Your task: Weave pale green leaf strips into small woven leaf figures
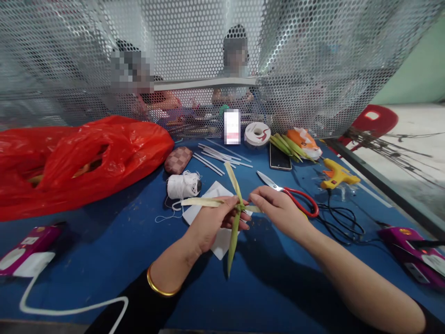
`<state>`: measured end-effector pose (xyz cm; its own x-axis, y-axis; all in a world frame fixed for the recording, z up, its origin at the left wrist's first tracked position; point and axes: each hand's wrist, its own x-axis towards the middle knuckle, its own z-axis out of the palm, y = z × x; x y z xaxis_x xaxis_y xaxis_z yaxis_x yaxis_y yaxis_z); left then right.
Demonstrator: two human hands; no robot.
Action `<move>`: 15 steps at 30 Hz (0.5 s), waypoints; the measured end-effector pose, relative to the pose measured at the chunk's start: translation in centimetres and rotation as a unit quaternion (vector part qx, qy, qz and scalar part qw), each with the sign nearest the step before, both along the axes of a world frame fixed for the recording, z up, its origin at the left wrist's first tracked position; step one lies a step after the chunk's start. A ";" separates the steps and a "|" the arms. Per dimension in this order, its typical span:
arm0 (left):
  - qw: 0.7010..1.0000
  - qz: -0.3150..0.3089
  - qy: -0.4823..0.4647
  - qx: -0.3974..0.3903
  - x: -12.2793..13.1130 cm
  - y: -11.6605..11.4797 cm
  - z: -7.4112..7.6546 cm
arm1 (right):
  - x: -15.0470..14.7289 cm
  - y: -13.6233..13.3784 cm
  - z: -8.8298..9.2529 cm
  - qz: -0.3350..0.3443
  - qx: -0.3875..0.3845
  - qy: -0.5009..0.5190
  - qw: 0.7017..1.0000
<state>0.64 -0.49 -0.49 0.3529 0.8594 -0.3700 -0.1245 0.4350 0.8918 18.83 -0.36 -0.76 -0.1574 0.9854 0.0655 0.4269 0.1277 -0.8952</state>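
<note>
A cross of pale green leaf strips (234, 236), knotted at its middle, is held above the blue table. My left hand (217, 218) is closed around the knot from the left, one strip poking out past the thumb. From the right, my right hand (278, 204) pinches the short right-hand strip between thumb and fingers. Beneath the hands lies white paper (219, 243), partly covered by them. Red-handled scissors (299, 199) rest just beyond my right hand. A spool of white string (183, 185) is to the left of the paper.
Thin white sticks (222, 156), a ribbon roll (257, 133), a phone (280, 157) under green leaves (287, 144) and a yellow glue gun (338, 174) with its cord lie farther back. A red plastic bag (139, 153) fills the left. Two people sit behind the perforated screen (187, 41).
</note>
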 end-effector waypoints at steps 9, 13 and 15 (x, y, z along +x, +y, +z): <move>0.998 -0.051 0.026 -0.025 1.0 -0.8 -0.7 | -1.7 -0.9 -1.0 -0.031 -0.133 0.285 0.949; 0.996 -0.078 0.024 -0.034 1.1 -1.0 -0.7 | -2.1 -1.2 -1.8 -0.059 -0.120 0.287 0.949; 0.996 -0.078 0.016 -0.040 1.1 -1.1 -0.8 | -2.1 -1.0 -2.0 -0.062 -0.078 0.250 0.963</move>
